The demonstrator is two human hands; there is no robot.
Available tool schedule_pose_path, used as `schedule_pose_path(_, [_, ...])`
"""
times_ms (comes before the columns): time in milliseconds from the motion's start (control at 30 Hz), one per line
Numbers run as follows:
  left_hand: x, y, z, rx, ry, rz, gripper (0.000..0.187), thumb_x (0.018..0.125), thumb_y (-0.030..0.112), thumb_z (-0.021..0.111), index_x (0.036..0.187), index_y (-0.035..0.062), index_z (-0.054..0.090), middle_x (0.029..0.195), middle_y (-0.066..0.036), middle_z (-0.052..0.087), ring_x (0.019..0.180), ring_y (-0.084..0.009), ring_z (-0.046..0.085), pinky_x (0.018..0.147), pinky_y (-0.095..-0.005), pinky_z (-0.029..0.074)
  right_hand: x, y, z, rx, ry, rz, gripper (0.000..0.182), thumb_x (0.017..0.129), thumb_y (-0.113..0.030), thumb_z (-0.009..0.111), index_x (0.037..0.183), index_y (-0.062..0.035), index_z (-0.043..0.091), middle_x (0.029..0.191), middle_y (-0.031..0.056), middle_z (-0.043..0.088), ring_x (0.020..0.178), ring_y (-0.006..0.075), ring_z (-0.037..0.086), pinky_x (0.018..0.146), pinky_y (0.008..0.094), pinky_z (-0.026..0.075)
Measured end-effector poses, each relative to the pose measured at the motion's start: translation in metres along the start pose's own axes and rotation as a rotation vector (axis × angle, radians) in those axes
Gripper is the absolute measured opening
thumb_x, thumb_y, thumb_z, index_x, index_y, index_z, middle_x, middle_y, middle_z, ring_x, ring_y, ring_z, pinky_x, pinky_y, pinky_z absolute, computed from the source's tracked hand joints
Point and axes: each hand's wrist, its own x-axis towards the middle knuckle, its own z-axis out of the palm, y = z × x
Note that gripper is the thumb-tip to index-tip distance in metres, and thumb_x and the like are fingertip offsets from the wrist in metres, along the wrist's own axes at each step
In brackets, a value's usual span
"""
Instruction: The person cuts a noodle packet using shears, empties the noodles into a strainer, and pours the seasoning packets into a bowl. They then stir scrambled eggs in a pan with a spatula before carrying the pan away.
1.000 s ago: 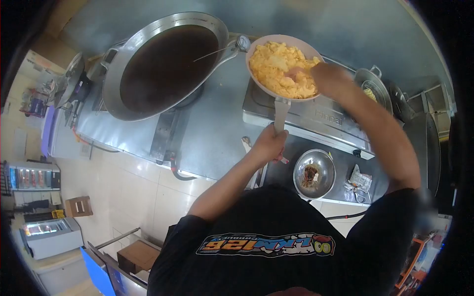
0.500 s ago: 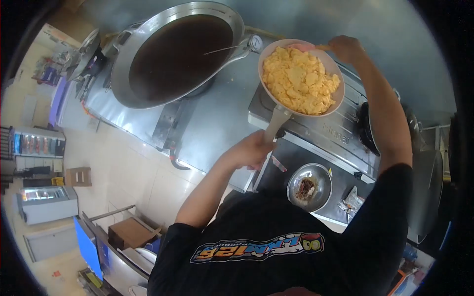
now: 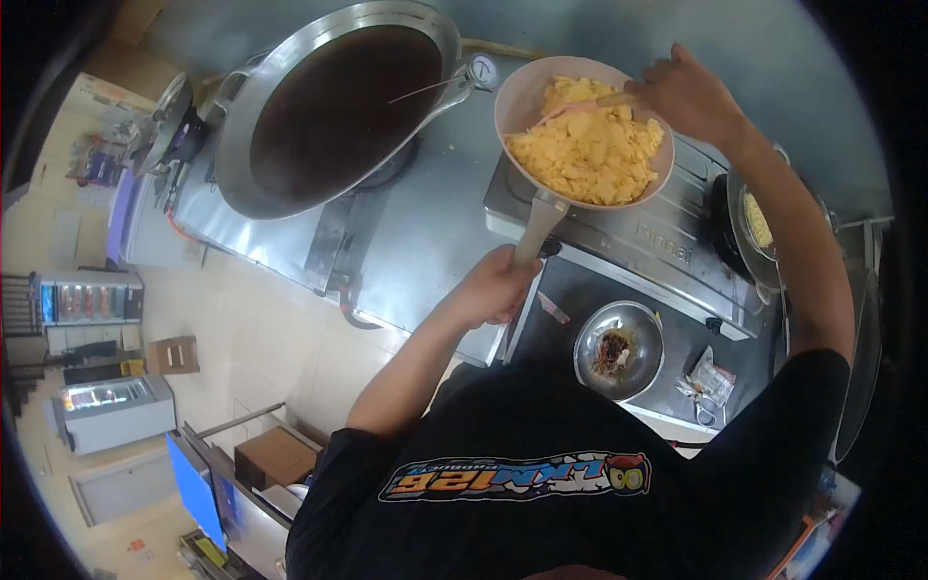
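Observation:
My left hand (image 3: 498,287) is closed round the pale handle of a frying pan (image 3: 515,89), which is held over the gas stove (image 3: 619,227). Yellow scrambled eggs (image 3: 590,159) fill much of the pan. At the pan's upper right, my right hand (image 3: 688,95) grips the wooden handle of a spatula (image 3: 611,100). The spatula's pinkish head lies across the upper part of the eggs, partly sunk in them.
A large wok (image 3: 232,145) of dark liquid stands at left, with a dial thermometer (image 3: 480,70) at its rim. Below the stove sit a metal bowl (image 3: 650,372) with dark seasoning and a crumpled packet (image 3: 713,379). Another pan (image 3: 727,242) stands at right.
The spatula has moved from the pan's far rim leftward and down into the eggs. Some egg has shifted toward the near side, baring the pan's upper left. My left hand keeps its hold.

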Motion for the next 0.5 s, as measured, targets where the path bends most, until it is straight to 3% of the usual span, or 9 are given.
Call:
schedule_pose_path(100, [0.003,-0.001,-0.002,0.022,0.002,0.013,0.027,0.101,0.028,0.054,0.094,0.0035,0.047,0.058,-0.002,0.046,0.038,-0.0119,0.043,0.031,-0.0286,0.028,-0.039,-0.02,0.0,-0.094,0.098,-0.052,0.043,0.088,-0.015,0.058,0.13,-0.0149,0.059,0.103,0.0047,0.066,0.104,0.0176,0.063,0.1,0.0386,0.039])
schedule_pose_path(200, [0.002,-0.005,0.0,0.016,0.001,0.015,0.025,0.102,0.028,0.053,0.096,0.0048,0.046,0.058,-0.001,0.045,0.038,-0.01,0.041,0.03,-0.0269,0.026,-0.074,-0.057,-0.031,-0.086,-0.065,0.053,0.05,0.088,-0.011,0.057,0.138,-0.0101,0.053,0.11,0.0059,0.064,0.104,0.0204,0.063,0.1,0.0391,0.042])
schedule_pose_path(400, [0.014,-0.022,-0.004,-0.03,-0.049,0.049,0.027,0.101,0.029,0.054,0.097,0.0045,0.045,0.063,-0.004,0.05,0.038,-0.0133,0.046,0.031,-0.0294,0.03,-0.126,-0.124,-0.063,-0.011,-0.277,0.237,0.056,0.089,-0.008,0.056,0.144,-0.0057,0.046,0.109,0.0084,0.062,0.1,0.0241,0.064,0.079,0.033,0.057])
schedule_pose_path(500, [0.009,-0.016,0.004,-0.071,-0.032,0.038,0.027,0.101,0.03,0.054,0.096,0.0049,0.046,0.065,-0.004,0.05,0.04,-0.0127,0.046,0.031,-0.0297,0.032,-0.122,-0.145,-0.065,0.013,-0.322,0.279,0.056,0.09,-0.008,0.056,0.144,-0.0054,0.047,0.107,0.0084,0.061,0.092,0.0234,0.067,0.071,0.0309,0.059])
